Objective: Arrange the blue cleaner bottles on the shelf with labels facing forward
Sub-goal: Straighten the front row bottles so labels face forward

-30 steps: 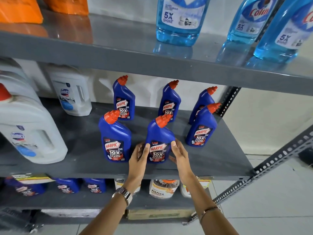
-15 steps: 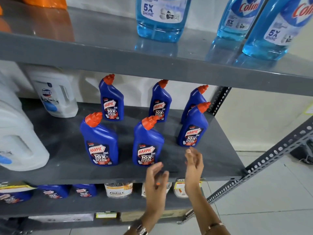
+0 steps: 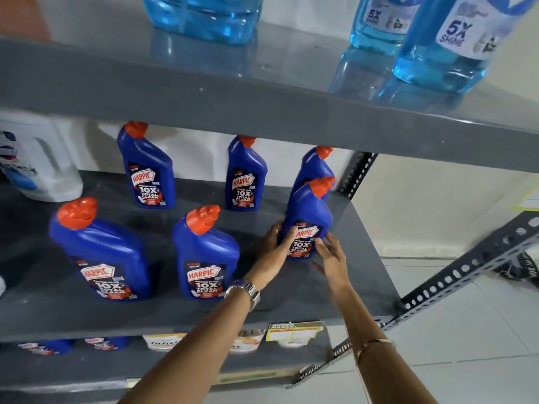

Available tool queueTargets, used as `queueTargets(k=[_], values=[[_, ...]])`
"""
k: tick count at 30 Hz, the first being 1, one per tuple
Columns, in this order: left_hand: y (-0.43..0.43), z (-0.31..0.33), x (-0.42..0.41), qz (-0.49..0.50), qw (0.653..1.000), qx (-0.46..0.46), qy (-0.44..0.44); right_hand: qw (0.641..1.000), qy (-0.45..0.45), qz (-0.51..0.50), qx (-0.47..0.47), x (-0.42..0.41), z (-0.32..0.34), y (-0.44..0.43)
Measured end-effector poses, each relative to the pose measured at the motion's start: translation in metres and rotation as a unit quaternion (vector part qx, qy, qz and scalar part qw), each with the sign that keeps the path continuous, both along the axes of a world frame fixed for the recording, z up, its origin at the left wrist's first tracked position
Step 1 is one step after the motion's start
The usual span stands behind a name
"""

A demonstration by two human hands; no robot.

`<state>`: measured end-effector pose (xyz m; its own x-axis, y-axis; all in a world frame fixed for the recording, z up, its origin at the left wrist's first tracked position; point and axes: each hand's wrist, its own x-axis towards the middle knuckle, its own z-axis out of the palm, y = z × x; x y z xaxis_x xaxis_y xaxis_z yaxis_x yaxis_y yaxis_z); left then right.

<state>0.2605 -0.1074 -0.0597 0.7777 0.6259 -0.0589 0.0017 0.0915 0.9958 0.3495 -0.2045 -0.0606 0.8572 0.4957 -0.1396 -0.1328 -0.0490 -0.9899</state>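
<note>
As the left hand [image 3: 272,249] grips a bottle [image 3: 308,211] on grey shelving [image 3: 354,275], right hand [image 3: 333,259] splays.

On grey shelf [image 3: 35,310], left hand [image 3: 275,247] gripping front-right blue bottle [image 3: 309,211], right hand [image 3: 331,256] loose-fingered just beside it.

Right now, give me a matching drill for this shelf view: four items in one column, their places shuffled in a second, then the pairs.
Items:
1. front-right Harpic bottle
2. white jug
3. rightmost pale blue bottle
4. yellow tag

Places:
a. on the top shelf
b. at the front edge of the middle shelf
c. gripped by the left hand, right hand beside it
d. far left of the middle shelf

Pairs: 1-c, 2-d, 3-a, 4-b
</note>
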Motion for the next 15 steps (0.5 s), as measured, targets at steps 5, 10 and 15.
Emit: queueTargets(k=[5,10,15], values=[[-0.005,-0.002,-0.003,0.032,0.999,-0.004,-0.001,1.000,0.014,0.000,0.006,0.002,-0.003,-0.006],[-0.017,-0.003,-0.021,0.052,0.998,0.012,0.015,1.000,0.004,0.017,-0.007,-0.012,-0.006,-0.021],[-0.036,-0.001,-0.048,0.040,0.999,0.025,0.009,1.000,0.001,0.019,-0.013,-0.033,-0.008,-0.043]])
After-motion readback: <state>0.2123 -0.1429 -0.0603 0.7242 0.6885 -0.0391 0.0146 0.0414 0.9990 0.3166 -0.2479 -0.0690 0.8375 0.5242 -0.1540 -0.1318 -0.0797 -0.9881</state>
